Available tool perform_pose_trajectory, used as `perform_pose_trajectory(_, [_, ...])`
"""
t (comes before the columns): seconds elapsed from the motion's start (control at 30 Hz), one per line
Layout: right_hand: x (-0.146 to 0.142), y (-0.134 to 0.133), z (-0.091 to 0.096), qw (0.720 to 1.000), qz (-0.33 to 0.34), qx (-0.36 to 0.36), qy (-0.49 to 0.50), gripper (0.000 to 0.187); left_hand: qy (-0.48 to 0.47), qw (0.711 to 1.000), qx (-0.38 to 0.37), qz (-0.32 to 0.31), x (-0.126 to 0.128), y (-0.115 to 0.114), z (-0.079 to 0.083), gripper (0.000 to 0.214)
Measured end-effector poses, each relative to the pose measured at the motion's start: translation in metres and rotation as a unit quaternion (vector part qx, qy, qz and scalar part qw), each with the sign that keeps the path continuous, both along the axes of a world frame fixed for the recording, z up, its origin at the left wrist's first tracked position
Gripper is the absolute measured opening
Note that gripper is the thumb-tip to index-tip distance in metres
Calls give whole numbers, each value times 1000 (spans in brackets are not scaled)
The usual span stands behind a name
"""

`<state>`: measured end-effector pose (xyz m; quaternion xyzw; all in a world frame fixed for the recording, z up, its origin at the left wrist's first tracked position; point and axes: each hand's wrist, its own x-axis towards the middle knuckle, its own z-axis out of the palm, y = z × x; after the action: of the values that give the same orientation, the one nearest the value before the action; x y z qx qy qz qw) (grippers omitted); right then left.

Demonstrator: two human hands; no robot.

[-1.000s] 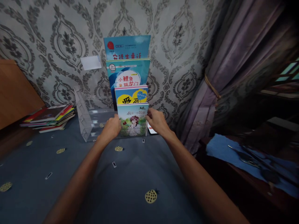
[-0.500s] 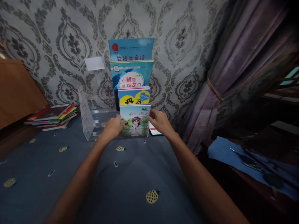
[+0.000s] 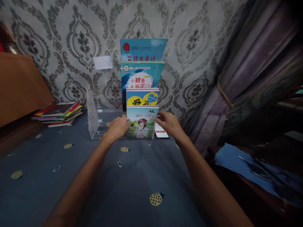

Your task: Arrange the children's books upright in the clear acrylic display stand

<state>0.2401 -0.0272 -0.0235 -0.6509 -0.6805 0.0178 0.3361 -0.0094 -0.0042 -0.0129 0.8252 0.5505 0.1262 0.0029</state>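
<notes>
A picture book (image 3: 142, 126) with a girl on its light cover stands upright in the lowest front tier of a clear acrylic rack (image 3: 93, 116). My left hand (image 3: 118, 127) is closed at the book's left edge, its fingertips partly hidden. At the right edge, my right hand (image 3: 169, 123) grips with thumb and fingers curled. Behind it, in rising tiers, are a yellow and blue book (image 3: 142, 97), a teal book (image 3: 143, 74) and a taller blue book (image 3: 143, 49).
A stack of books (image 3: 59, 113) lies at the left beside a brown wooden panel (image 3: 23, 88). A phone (image 3: 162, 132) with a lit screen sits right of the rack. Purple curtain (image 3: 208, 104) hangs at right, near a blue cloth (image 3: 236, 160) with glasses on it.
The view has shifted, so the rack and books sit further right in the picture. Both hands stay at the front book's edges; more of the phone shows.
</notes>
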Motion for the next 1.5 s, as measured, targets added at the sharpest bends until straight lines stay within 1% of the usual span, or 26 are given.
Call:
perform_pose_trajectory(0.17, [13,-6,11,1000,-16,10,-22,38,15,1000,3,1,-4,-3,3,31])
perform_pose_trajectory(0.23, [16,-11,16,999,-24,33,-12,39,15,1000,-1,2,-6,-5,5,31])
perform_pose_trajectory(0.33, [16,-20,24,996,-25,87,11,39,10,1000,-11,-1,-9,-7,5,31])
perform_pose_trajectory(0.4, [11,-27,31,993,-24,118,18,38,13,1000,-14,-3,-9,-9,5,32])
perform_pose_trajectory(0.57, [-6,-49,49,985,-18,169,39,37,23,999,-27,-10,-8,-15,5,34])
perform_pose_trajectory(0.7, [-17,-68,64,980,-10,191,54,34,13,999,-29,-20,-10,-17,4,34])
perform_pose_trajectory(0.8, [-24,-79,72,975,16,210,65,33,15,999,-29,-26,-17,-16,5,33])
perform_pose_trajectory(0.87, [-34,-82,69,971,50,223,72,30,9,999,-33,-24,-27,-15,5,31])
perform_pose_trajectory(0.93, [-54,-83,58,968,100,220,72,26,-3,999,-32,-21,-40,-15,4,28])
perform_pose_trajectory(1.0, [-81,-84,37,967,165,188,42,21,-9,999,-29,-15,-59,-14,1,27])
perform_pose_trajectory(1.03, [-97,-86,24,966,212,151,8,20,-11,999,-28,-12,-70,-14,-1,27])
perform_pose_trajectory(1.1, [-126,-89,-7,954,277,87,-66,20,-17,999,-28,-8,-99,-10,-7,29])
perform_pose_trajectory(1.17, [-147,-95,-40,940,315,36,-125,17,-21,999,-33,6,-134,-2,-12,35])
perform_pose_trajectory(1.2, [-154,-97,-56,933,330,28,-140,15,-7,999,-43,32,-153,3,-12,38])
perform_pose_trajectory(1.23, [-159,-100,-71,928,341,29,-147,15,20,996,-58,70,-172,9,-12,39])
perform_pose_trajectory(1.27, [-162,-103,-84,923,353,33,-151,17,54,989,-68,122,-190,16,-10,38])
perform_pose_trajectory(1.3, [-163,-105,-95,926,346,42,-146,18,90,977,-65,184,-208,23,-7,36])
perform_pose_trajectory(1.33, [-163,-107,-104,924,348,54,-147,20,106,968,-57,221,-223,30,-4,34])
perform_pose_trajectory(1.4, [-162,-109,-114,925,346,68,-142,22,122,953,-31,277,-248,46,2,37])
perform_pose_trajectory(1.43, [-161,-109,-115,925,347,69,-140,23,127,946,-17,297,-257,53,4,40])
perform_pose_trajectory(1.5, [-160,-109,-114,926,348,63,-132,25,136,938,18,317,-271,70,3,45])
